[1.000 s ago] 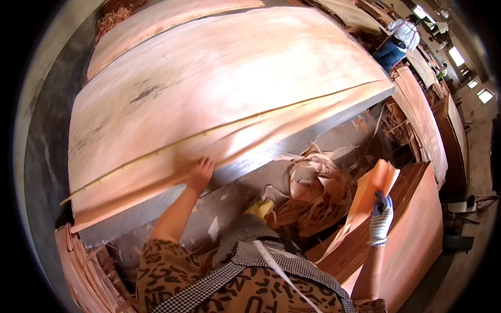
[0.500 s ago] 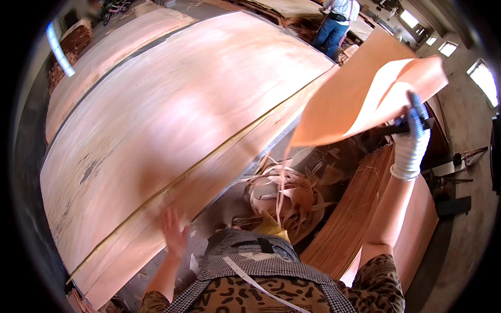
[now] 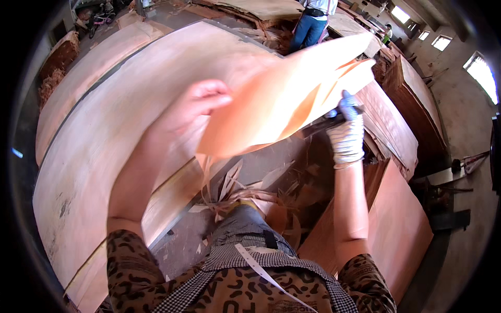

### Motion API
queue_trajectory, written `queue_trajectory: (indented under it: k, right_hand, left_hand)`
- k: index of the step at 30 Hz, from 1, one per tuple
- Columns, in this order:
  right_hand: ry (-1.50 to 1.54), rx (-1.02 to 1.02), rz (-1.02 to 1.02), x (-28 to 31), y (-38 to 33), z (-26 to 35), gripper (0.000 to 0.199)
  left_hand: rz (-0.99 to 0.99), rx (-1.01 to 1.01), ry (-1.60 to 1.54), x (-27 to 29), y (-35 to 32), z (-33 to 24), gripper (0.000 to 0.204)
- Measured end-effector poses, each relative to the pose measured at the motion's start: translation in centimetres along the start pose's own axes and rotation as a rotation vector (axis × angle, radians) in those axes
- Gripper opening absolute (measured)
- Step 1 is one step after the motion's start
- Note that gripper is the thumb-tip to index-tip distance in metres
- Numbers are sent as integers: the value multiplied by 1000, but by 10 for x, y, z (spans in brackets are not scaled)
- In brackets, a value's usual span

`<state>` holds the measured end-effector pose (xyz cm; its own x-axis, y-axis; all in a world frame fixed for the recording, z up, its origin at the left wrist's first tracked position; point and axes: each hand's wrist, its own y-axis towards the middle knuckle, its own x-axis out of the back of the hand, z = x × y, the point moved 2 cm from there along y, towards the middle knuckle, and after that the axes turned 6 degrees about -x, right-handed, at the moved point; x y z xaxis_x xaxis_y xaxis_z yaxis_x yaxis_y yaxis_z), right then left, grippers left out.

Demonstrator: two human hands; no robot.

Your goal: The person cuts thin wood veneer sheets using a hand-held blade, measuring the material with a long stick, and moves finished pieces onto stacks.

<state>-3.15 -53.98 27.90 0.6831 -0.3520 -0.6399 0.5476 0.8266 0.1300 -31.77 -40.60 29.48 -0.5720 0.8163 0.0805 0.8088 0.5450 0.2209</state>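
Both hands (image 3: 201,101) on veneer sheet (image 3: 282,99) – aloft

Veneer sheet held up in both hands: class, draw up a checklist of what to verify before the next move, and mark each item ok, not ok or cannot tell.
1. Left hand grips the near edge of the veneer sheet: ok.
2. Right hand, in a white glove, holds the far edge: ok; a dark tool sits in the same grip.
3. Sheet lifted off the big veneer stack: ok.
4. Sheet flat and unbent: not ok, it curls and folds.
5. Sheet free of cracks: cannot tell.
6. Space beyond the stack: not ok, a person in jeans stands there.
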Motion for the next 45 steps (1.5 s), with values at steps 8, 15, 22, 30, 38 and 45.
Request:
queue_trajectory:
  k: [8,15,22,30,38,45]
  right_hand:
    - [-35,-348,75,37,148,-116,19]
    - [-393,-819,5,144,234,-198,16]
    - [-2182,-357,680,174,358,-201,25]
    - [-969,-553,591,60,496,-297,56]
    - [-588,-1021,859,79,594,-317,21]
    - [-910,-1000,685,106,695,-370,20]
  left_hand:
    - [-450,-116,925,140,140,-29,9]
    - [-533,-4,1207,226,205,61,19]
    - [-618,241,1128,235,198,86,18]
    - [-547,146,1123,174,284,71,15]
    - [-699,543,1185,228,355,110,7]
    - [-373,849,1575,333,421,259,28]
